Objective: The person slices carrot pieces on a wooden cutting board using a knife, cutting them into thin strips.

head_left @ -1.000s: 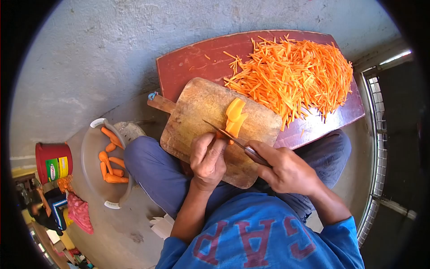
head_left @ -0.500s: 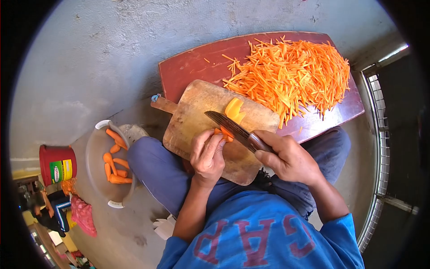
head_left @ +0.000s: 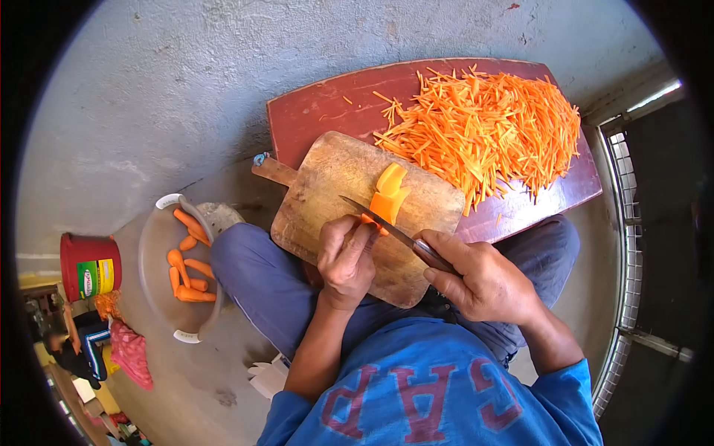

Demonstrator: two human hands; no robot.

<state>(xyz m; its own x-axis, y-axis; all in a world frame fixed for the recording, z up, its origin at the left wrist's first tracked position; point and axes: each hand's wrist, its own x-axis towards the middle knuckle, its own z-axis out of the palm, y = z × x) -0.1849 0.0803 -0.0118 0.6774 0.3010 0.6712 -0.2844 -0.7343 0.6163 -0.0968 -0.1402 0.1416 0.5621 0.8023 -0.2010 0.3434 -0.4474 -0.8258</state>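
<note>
My right hand [head_left: 476,279] is wrapped round the brown handle of a kitchen knife [head_left: 394,230]. Its blade points left across the wooden cutting board [head_left: 312,201], at a piece of carrot [head_left: 367,218]. The fingers of my left hand [head_left: 346,260] pinch that carrot against the board, right beside the blade; most of the piece is hidden by the fingers and knife. Just beyond the blade, thin carrot slices [head_left: 389,195] lie overlapping on the board. A large heap of carrot strips [head_left: 483,130] covers the right side of the red table [head_left: 320,111].
To the left, a grey basin [head_left: 152,279] holds several whole peeled carrots [head_left: 195,294]. A red bucket [head_left: 71,267] stands past it, near a seated person [head_left: 71,357]. The board rests partly over my crossed legs [head_left: 260,275]. A wall rises behind the table, and a metal grille stands right.
The knife blade has come down and turned edge-on at the carrot. More of a cut slice now shows beyond the blade, below the other slices. My left hand keeps its pinch.
</note>
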